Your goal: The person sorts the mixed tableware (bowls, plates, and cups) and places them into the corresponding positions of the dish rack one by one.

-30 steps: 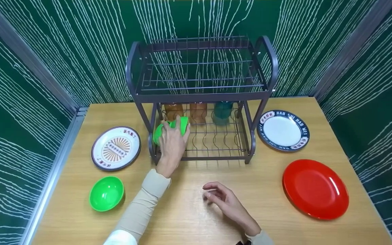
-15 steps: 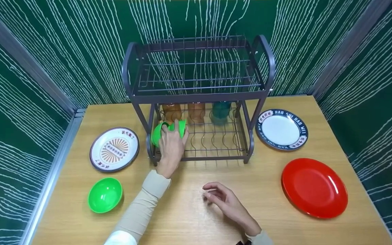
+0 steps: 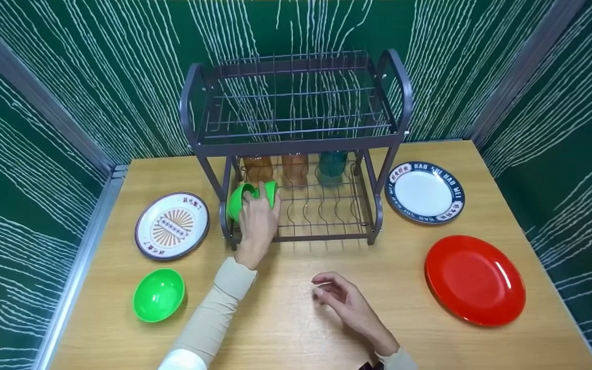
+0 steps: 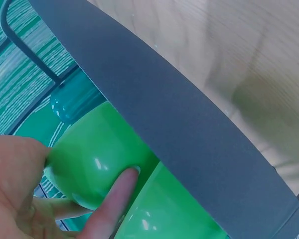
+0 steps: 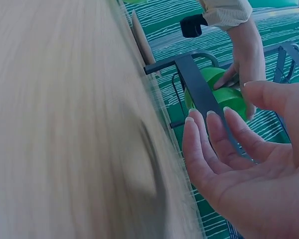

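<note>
In the head view my left hand [image 3: 259, 218] reaches into the lower tier of a dark two-tier dish rack [image 3: 296, 149]. It grips a green bowl [image 3: 271, 191] that stands on edge, close beside another green bowl [image 3: 235, 203] at the tier's left end. The left wrist view has the thumb and fingers around the gripped bowl [image 4: 97, 154], one finger lying between the two bowls. Part of that hand and the bowls' lower edges are hidden by the rack's bar. My right hand [image 3: 350, 306] hovers over the table with loosely curved fingers, holding nothing.
Two orange-brown cups [image 3: 295, 168] and a teal cup [image 3: 332, 164] stand at the back of the lower tier. A patterned white plate [image 3: 172, 226] and a green bowl [image 3: 159, 295] lie left. A blue-rimmed plate [image 3: 424, 192] and a red plate [image 3: 475, 280] lie right.
The gripped bowl has shifted slightly down and left, closer to its neighbour, with my left hand still around it. My right hand has moved slightly right. The head view has shifted a little.
</note>
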Demonstrator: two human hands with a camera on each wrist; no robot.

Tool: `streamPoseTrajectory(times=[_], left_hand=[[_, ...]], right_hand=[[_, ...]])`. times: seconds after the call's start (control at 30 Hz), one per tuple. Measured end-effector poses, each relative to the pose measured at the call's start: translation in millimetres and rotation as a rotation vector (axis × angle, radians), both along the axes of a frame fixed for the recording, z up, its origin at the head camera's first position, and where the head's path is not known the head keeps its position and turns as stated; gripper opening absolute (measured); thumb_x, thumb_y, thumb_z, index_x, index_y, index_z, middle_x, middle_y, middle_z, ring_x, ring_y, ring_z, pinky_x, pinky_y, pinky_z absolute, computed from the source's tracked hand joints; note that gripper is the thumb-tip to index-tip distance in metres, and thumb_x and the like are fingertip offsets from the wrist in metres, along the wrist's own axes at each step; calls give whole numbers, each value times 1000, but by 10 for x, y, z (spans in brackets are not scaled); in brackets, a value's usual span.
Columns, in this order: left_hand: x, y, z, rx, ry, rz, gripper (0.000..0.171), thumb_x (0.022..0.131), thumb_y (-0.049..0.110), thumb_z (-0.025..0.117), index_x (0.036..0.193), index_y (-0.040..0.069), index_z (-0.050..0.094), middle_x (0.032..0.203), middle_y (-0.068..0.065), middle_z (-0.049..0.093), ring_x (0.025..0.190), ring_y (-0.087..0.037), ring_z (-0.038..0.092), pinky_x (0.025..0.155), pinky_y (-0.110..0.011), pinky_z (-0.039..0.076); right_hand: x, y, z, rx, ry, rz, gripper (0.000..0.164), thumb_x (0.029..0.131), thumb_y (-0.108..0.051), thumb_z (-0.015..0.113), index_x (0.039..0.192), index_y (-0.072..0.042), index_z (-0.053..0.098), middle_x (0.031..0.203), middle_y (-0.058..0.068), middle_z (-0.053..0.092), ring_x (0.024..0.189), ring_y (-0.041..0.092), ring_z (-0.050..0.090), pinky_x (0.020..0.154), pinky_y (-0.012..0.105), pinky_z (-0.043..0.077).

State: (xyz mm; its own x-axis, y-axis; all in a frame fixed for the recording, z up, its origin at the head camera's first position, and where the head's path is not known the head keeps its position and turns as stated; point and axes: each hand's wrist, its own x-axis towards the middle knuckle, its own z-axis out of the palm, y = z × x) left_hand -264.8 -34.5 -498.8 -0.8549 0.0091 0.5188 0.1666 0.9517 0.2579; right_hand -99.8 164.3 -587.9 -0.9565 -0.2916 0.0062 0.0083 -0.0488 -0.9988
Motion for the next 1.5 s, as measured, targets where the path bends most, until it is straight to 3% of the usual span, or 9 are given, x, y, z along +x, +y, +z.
streamPoseTrajectory(times=[0.13, 0.3, 0.43, 0.6, 0.9, 1.13, 1.37, 1.5], left_hand=[[10, 15, 6, -45, -32, 23, 50, 103, 31, 63, 136, -7, 60, 110, -36, 66, 83, -40, 72, 52, -40, 60], [15, 34, 6, -87, -59, 56, 50, 105, 27, 59, 138, -11, 55, 119, -34, 63, 96, -41, 71, 61, -41, 62], [9, 37, -16, -146, -6, 81, 48, 104, 24, 62, 131, -15, 58, 119, -31, 64, 102, -40, 68, 62, -38, 63], [-13, 9, -43, -233, 80, 65, 45, 101, 23, 66, 119, -18, 65, 105, -26, 67, 94, -36, 59, 67, -33, 56], [-37, -87, -90, -301, 139, 71, 42, 95, 31, 74, 116, -5, 70, 101, -20, 74, 95, -36, 61, 76, -40, 45], [-42, -146, -96, -304, 167, 58, 48, 94, 34, 75, 114, -9, 69, 109, -21, 68, 102, -36, 58, 79, -40, 45], [-48, -178, -94, -276, 158, 24, 49, 95, 33, 74, 118, -11, 68, 127, -27, 62, 123, -42, 55, 102, -50, 46], [-46, -193, -94, -241, 126, 17, 50, 97, 33, 72, 121, -11, 67, 131, -28, 60, 127, -44, 53, 106, -54, 44]], right_hand=[[19, 74, 0, 11, 5, -22, 33, 102, -13, 64, 128, 6, 58, 128, 33, 56, 112, 44, 63, 92, 44, 58], [56, 175, -3, 24, -12, -43, 34, 102, -12, 65, 129, 7, 57, 129, 33, 56, 114, 45, 62, 93, 43, 58], [92, 238, 5, 41, -19, -53, 35, 102, -12, 65, 129, 8, 57, 129, 33, 56, 116, 43, 61, 93, 38, 58], [131, 299, 2, 73, -22, -58, 35, 102, -14, 65, 129, 7, 57, 128, 30, 58, 117, 41, 61, 91, 32, 58], [182, 392, 18, 74, -90, -75, 38, 101, -15, 67, 130, 7, 56, 131, 29, 57, 119, 39, 61, 94, 31, 56], [210, 465, 18, 105, -98, -112, 37, 100, -17, 68, 130, 4, 59, 132, 27, 58, 119, 37, 62, 95, 30, 56], [266, 513, 29, 109, -124, -141, 38, 99, -18, 69, 129, 3, 60, 131, 26, 60, 120, 37, 61, 96, 29, 56], [303, 549, 23, 102, -100, -156, 35, 99, -16, 69, 128, 4, 61, 129, 26, 60, 119, 36, 62, 96, 29, 56]])
